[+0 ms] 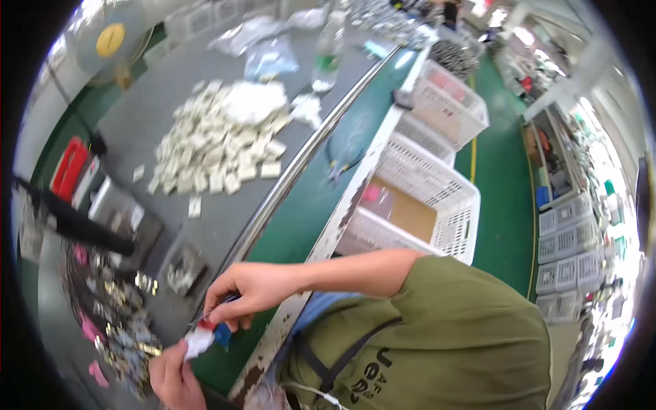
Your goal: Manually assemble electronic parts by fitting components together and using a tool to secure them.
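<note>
At the lower left, my left hand (176,379) pinches a small white piece (199,342) between thumb and fingers. Just above it, my right hand (249,294) is closed, its fingertips almost at that piece. A small red bit (205,324) shows under the right fingertips, and a blue bit (223,334) hangs below them. Something thin and dark is partly hidden in the right fingers; its kind is unclear. Both hands are over the edge of the grey table, near a small metal box (183,269) holding pale parts.
A heap of cream-coloured rectangular pieces (225,154) lies on the table, with a clear bottle (329,55) behind. Pliers (335,172) rest on the green strip. White crates (437,171) stand at right. Many metal parts (123,321) lie left, below a black bar (82,222).
</note>
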Demonstrator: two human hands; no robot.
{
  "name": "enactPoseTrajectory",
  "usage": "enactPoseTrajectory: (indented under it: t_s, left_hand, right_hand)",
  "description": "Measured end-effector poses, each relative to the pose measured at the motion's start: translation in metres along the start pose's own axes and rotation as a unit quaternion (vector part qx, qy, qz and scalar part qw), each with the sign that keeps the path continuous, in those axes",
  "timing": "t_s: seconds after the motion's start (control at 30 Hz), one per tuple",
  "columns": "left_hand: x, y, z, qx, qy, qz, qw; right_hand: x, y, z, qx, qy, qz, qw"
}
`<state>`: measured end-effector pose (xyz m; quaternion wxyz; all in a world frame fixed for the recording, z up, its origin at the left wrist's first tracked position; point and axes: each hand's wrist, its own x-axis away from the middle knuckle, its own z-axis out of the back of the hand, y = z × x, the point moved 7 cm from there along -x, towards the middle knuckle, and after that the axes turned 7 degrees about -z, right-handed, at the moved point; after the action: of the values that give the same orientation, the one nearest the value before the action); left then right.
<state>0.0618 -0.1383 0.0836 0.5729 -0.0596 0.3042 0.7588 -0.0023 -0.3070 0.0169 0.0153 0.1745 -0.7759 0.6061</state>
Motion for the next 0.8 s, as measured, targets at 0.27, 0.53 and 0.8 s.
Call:
enactPoseTrajectory:
  t_s: [0.27,0.53,0.8]
  left_hand:
    - [-0.029,0.023,-0.004,0.024,-0.051,-0.062,0.997]
    - [-0.021,0.001,-0.009,0.065,0.015,0.016,0.998]
    - [0.008,0.001,-0.003,0.010,0.059,0.087,0.994]
  right_hand:
    - [-0.018,-0.029,-0.012,0.123,0.051,0.190,0.973]
    - [-0.027,-0.020,-0.018,0.112,-0.001,0.034,0.993]
    - [-0.041,-0.011,-0.022,0.124,0.044,0.064,0.989]
